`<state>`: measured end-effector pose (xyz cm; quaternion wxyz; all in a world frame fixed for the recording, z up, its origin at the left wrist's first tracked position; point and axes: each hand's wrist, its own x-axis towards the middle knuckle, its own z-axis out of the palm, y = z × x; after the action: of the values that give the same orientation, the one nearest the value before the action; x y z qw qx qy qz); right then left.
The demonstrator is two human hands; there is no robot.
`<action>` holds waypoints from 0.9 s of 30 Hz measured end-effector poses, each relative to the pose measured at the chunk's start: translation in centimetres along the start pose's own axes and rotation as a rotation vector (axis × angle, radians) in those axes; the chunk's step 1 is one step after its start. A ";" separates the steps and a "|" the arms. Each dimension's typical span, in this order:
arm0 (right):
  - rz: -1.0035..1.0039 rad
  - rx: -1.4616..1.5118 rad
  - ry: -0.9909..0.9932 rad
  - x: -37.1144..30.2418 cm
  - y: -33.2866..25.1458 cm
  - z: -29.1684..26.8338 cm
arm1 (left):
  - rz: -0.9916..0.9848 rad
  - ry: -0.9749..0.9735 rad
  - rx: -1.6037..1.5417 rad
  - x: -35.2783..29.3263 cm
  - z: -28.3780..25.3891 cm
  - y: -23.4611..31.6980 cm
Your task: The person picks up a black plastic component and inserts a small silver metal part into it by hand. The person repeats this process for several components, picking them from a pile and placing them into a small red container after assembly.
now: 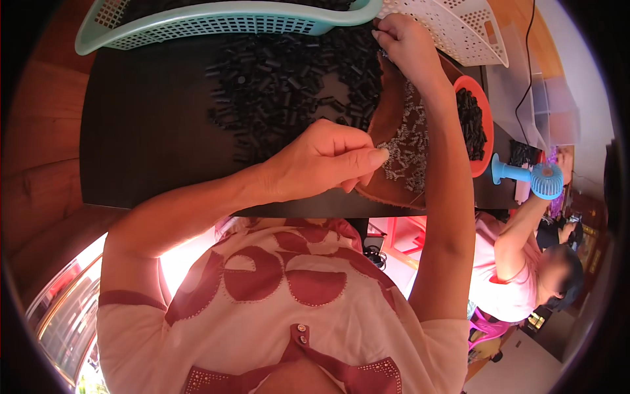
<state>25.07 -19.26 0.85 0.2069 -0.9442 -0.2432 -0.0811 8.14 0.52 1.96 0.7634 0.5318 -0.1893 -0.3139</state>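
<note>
My left hand (331,159) is closed, thumb pressed against the curled forefinger, above the near edge of the table; whatever it holds is hidden. Beside its thumb, many small metal springs (408,141) lie on a brown sheet (388,117). Farther off, my right hand (408,47) is closed with finger and thumb together, at the far end of the springs and beside a heap of short black plastic tubes (282,85). I cannot make out what is in its fingers. The loose tubes spread over the middle of the dark table (144,131).
A teal basket (216,25) with black pieces stands at the far left, a white perforated basket (459,29) at the far right. A red bowl (484,108) of black pieces sits right of my forearm. Beyond are a small blue fan (545,180) and another seated person (518,262).
</note>
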 end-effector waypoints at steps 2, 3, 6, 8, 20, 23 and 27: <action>-0.015 -0.003 0.046 -0.4 -0.6 -0.2 | 0.025 0.020 -0.007 -0.1 -0.1 0.1; -0.023 -0.009 0.095 -0.8 -0.9 -0.3 | 0.049 0.034 -0.015 -0.1 -0.1 0.1; -0.042 0.174 0.148 -3.3 -2.6 -2.5 | -0.034 0.088 -0.179 -0.2 -0.3 0.3; 0.047 0.334 0.138 -5.9 -5.4 -4.3 | -0.023 0.131 -0.223 -0.2 -0.4 0.2; -0.149 0.421 -0.001 -12.5 -11.3 -6.5 | 0.063 0.180 -0.037 0.0 0.2 -0.1; -0.145 0.431 0.052 -12.8 -11.9 -6.1 | 0.031 0.182 -0.097 0.2 0.3 0.2; -0.130 0.523 0.127 -13.3 -11.8 -5.8 | -0.001 0.098 -0.345 -0.1 0.2 0.4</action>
<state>7.39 -17.97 6.85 0.4530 -0.8341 -0.3023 -0.0876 8.04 0.52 2.47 0.8515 0.4075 -0.0950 -0.3160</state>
